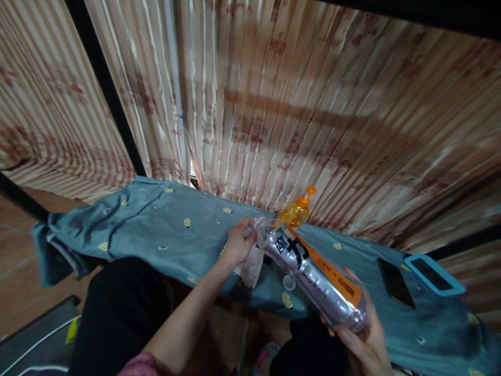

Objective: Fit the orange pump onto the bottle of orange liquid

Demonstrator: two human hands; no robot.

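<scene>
The clear bottle [313, 271] lies tilted above the blue-covered bed [164, 230] — right hand [362, 334] cupping its base, left hand [237, 243] pinching the mouth end with a white cloth [250, 266]. Wiping seems underway (cap [288, 282] on the cover); next likely calls for a firm base grip while the cloth turns.

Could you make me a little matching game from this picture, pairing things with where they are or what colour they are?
Things:
1. clear bottle
2. pump bottle
3. black phone
4. white cloth

Descriptions:
A. orange, standing behind the hands
B. lying flat on the blue sheet
C. under the left hand
D. base held in the right hand

Pairs: 1-D, 2-A, 3-B, 4-C
</scene>
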